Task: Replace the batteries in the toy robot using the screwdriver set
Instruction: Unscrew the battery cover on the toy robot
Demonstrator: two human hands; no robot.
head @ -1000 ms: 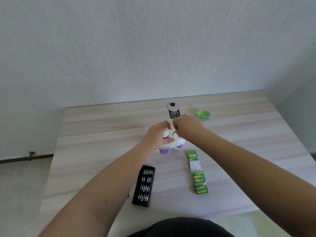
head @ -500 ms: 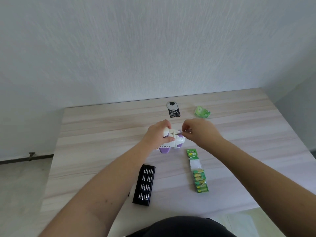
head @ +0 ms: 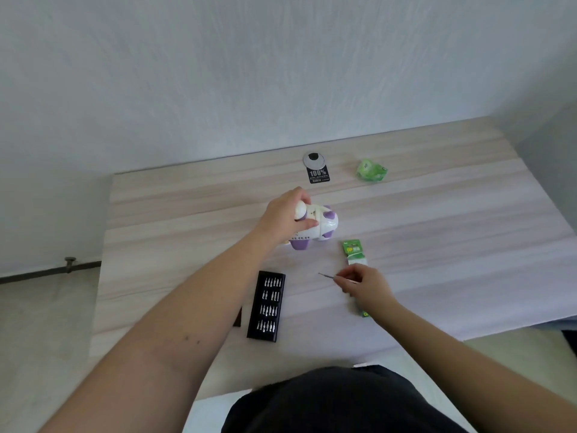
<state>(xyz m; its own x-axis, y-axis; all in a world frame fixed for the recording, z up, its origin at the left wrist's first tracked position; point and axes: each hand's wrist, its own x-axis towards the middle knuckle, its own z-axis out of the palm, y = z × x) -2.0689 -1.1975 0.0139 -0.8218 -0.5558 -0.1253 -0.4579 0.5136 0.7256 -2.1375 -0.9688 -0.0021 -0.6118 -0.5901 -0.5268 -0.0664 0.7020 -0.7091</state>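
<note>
Your table point(head: 437, 214) has a pale wood-grain top and stands against a textured white wall point(head: 281, 73). Near its far edge you have a black tag point(head: 318, 173) printed "100%", with a round grey top. To the right of it, well apart, lies a crumpled green wrapper point(head: 371, 170). Left of the table you can see pale floor point(head: 40, 307), with a dark pipe point(head: 53, 270) running along the wall's base.

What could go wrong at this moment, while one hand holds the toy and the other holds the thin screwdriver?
The right hand pinches the thin screwdriver low over the table, above the battery strip; its tip might scratch either one. The left hand alone grips the toy robot, which lies on its side, so it might slip or roll.
</note>
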